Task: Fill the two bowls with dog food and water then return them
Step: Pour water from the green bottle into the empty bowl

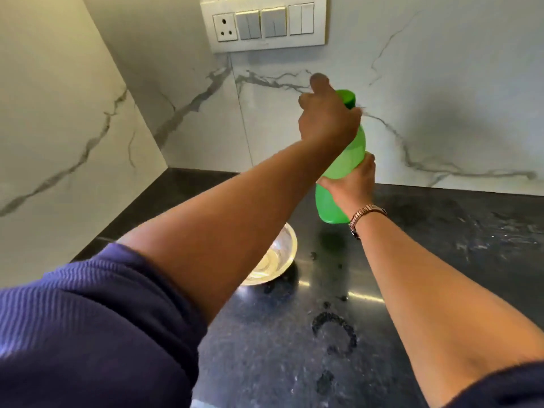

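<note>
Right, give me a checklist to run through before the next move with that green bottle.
1. Right hand grips the green bottle at mid-body: ok.
2. Left hand on the cap: ok; whether the cap is fully tight: cannot tell.
3. Bottle base set down on the countertop: cannot tell.
4. Glass bowl holds clear liquid: ok, though the left forearm hides part of it.
5. Countertop dry: not ok, wet marks lie near the front edge.
6. Second bowl in sight: not ok, only one shows.
</note>
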